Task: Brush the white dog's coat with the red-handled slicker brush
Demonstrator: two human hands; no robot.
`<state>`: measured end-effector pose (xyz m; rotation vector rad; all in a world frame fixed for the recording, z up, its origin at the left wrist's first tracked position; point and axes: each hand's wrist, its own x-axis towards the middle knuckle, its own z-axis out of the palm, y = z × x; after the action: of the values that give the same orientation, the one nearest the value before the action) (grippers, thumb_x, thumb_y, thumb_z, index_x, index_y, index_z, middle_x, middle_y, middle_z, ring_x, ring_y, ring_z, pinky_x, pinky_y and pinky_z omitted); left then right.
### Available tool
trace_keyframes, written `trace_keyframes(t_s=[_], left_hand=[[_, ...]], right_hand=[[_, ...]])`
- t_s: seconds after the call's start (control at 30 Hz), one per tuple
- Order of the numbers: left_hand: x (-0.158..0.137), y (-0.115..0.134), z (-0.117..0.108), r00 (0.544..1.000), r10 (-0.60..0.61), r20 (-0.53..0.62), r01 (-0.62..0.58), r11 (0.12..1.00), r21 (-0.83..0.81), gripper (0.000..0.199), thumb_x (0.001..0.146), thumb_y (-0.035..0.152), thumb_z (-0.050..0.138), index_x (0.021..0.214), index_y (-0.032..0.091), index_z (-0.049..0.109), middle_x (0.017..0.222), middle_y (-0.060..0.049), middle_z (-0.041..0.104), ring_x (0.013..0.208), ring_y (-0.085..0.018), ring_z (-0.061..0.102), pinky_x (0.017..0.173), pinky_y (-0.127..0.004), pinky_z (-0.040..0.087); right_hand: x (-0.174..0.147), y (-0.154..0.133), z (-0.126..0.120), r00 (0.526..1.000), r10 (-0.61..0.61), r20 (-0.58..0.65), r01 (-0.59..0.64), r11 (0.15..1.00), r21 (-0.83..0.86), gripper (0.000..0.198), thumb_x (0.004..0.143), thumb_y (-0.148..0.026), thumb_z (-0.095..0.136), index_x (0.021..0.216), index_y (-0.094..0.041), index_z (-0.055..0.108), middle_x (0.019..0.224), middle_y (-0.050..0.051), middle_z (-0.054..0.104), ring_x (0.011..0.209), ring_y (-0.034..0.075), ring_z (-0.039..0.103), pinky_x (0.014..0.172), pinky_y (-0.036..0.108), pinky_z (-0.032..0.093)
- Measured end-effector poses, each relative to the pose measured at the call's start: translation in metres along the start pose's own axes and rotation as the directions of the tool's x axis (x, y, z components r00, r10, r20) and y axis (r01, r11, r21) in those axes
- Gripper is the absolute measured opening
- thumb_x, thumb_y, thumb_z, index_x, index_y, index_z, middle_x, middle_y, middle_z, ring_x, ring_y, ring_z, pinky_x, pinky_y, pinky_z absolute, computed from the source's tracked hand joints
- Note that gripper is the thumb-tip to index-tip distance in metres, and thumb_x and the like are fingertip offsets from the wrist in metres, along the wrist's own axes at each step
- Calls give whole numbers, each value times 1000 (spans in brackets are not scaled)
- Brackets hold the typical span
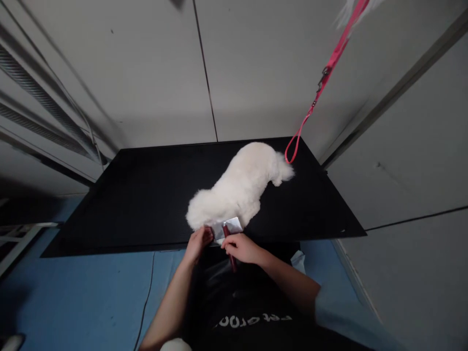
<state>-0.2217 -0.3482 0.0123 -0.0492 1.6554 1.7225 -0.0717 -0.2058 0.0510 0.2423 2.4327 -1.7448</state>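
Observation:
A white fluffy dog [237,180] is on a black ridged grooming table [146,195], its near end at the table's front edge. My right hand [243,247] is closed around the dark red handle of a slicker brush [233,225]. The brush's silvery flat head is up against the dog's near side, and the handle points down toward me. Just left of the brush head, my left hand [199,240] is closed at the dog's fur. Something dark red shows at its fingertips, too small to name. The dog's face is not visible.
A pink leash [338,48] with a metal clip hangs from the upper right, its loop reaching the dog's far end. Grey ribbed hoses [40,92] run along the left. A cable [146,297] lies on the blue floor [91,297]. My black apron [234,292] touches the table front.

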Motion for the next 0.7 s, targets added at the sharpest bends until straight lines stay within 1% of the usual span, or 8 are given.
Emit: trace_keyframes(t_s=[0.1, 0.23, 0.3, 0.37, 0.43, 0.47, 0.63, 0.7], left_hand=[[4, -4, 20, 997, -62, 41, 65, 994, -89, 44, 57, 52, 79, 77, 14, 68, 73, -7, 71, 67, -20, 65, 62, -30, 51], [7, -7, 38, 991, -125, 56, 132, 981, -139, 30, 58, 34, 83, 76, 19, 64, 68, -3, 67, 62, -16, 63, 57, -27, 51], [10, -5, 41, 981, -182, 65, 190, 967, -170, 25, 60, 28, 80, 74, 20, 62, 63, -2, 65, 58, -16, 62, 58, -28, 52], [13, -2, 42, 963, -231, 137, 256, 946, -201, 19, 64, 28, 76, 74, 19, 62, 61, -2, 65, 55, -16, 62, 57, -28, 53], [15, 2, 42, 943, -260, 207, 306, 923, -232, 17, 69, 30, 71, 76, 17, 63, 62, -3, 67, 55, -18, 63, 57, -29, 53], [15, 3, 42, 938, -264, 226, 317, 916, -246, 17, 70, 30, 69, 79, 16, 64, 66, -4, 69, 58, -19, 65, 59, -30, 54], [16, 0, 43, 951, -202, 234, 262, 928, -265, 25, 71, 18, 69, 96, 15, 65, 88, -7, 73, 78, -20, 70, 73, -30, 57], [17, 0, 42, 945, -216, 247, 280, 923, -263, 23, 71, 17, 67, 94, 14, 65, 81, -5, 73, 73, -19, 69, 71, -29, 57]], right_hand=[[-9, 9, 9, 989, 82, 127, -90, 994, 56, 20, 82, -13, 55, 88, -15, 75, 66, 1, 67, 60, 12, 60, 58, 20, 43], [-38, 11, 26, 907, 104, 409, -192, 965, 180, 18, 83, -19, 59, 92, -15, 75, 62, -2, 64, 51, 8, 53, 51, 18, 39], [-38, 7, 24, 933, 57, 356, -152, 957, 245, 19, 85, -21, 58, 95, -15, 74, 68, -1, 66, 54, 9, 56, 54, 18, 42], [-27, 5, 17, 992, 29, 126, -63, 959, 276, 20, 86, -19, 56, 97, -15, 72, 77, 2, 69, 62, 10, 60, 61, 20, 46], [-17, 9, 11, 998, 29, -52, -15, 970, 242, 20, 85, -17, 55, 95, -14, 72, 79, 4, 70, 67, 12, 62, 65, 22, 48], [-15, 13, 10, 997, 37, -70, -21, 974, 224, 19, 84, -16, 55, 93, -14, 72, 76, 3, 69, 66, 12, 62, 65, 22, 48], [-38, 19, 21, 968, 91, 233, -157, 946, 283, 22, 85, -18, 54, 93, -15, 73, 60, -1, 63, 54, 11, 59, 53, 20, 44], [-39, 15, 20, 970, 69, 233, -146, 932, 333, 22, 85, -19, 53, 96, -16, 72, 60, -1, 63, 53, 11, 58, 53, 20, 43]])
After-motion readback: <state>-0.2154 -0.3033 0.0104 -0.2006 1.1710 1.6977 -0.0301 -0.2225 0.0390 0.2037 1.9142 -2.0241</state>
